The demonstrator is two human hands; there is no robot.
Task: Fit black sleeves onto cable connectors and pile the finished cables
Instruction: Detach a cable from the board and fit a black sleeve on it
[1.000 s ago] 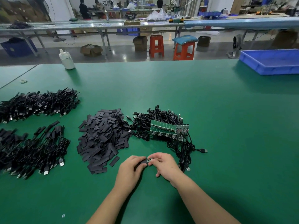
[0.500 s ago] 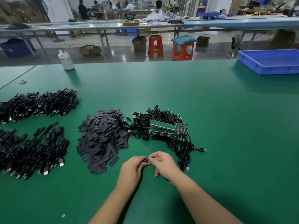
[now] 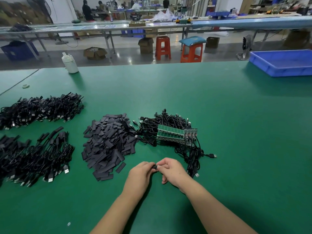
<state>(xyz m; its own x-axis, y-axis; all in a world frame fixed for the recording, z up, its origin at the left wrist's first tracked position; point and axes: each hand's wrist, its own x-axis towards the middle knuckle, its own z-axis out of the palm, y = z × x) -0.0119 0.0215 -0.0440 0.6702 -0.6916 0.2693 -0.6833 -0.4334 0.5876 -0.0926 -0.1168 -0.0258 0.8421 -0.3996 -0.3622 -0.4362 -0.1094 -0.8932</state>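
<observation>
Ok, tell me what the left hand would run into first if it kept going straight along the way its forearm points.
The left hand points up and to the right, toward the right hand, so it would meet those fingers almost at once. Both pinch one small black sleeved connector. Depth is hard to judge from one view.

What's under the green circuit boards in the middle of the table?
The boards lie on a tangle of black cables that spreads out on all sides, some USB plugs showing. Whatever sits directly beneath the boards is covered, as are their joints to the cables.
</observation>
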